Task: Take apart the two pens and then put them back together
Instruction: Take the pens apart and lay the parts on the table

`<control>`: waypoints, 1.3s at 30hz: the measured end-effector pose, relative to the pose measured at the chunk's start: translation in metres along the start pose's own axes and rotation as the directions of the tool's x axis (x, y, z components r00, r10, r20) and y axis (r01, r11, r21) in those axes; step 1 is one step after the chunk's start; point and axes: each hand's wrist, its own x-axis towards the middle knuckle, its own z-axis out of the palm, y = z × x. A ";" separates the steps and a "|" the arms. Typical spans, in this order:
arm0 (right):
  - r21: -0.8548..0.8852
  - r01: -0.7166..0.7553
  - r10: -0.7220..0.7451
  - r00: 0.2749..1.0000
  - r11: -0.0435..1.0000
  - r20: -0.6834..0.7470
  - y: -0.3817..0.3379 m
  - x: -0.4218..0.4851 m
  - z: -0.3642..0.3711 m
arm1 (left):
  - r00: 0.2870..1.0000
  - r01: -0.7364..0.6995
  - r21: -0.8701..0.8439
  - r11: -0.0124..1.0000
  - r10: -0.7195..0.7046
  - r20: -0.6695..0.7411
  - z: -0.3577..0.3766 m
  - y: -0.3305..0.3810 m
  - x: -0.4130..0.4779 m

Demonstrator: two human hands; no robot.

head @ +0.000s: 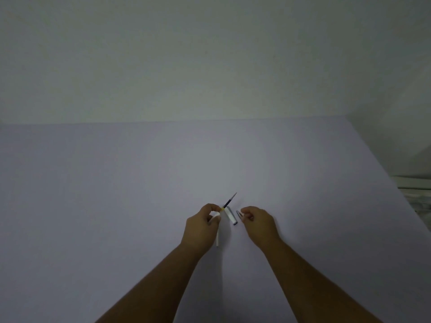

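Observation:
My left hand grips a white pen barrel whose lower end sticks out below the fist. A dark refill with a grey tip juts from the barrel's top, pointing up and to the right. A white pen cap with a dark end lies on the table between my hands. My right hand pinches a small dark cone-shaped tip piece between thumb and fingers, just right of the cap. A second pen is not visible.
The work surface is a pale lilac table that ends against a plain wall at the back. Its right edge runs diagonally, and white objects sit beyond that edge at the far right.

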 end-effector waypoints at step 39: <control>-0.116 -0.136 0.136 0.991 0.984 -0.003 0.000 0.009 -0.012 | 0.994 0.105 0.046 0.993 -0.104 -0.030 0.006 0.003 0.005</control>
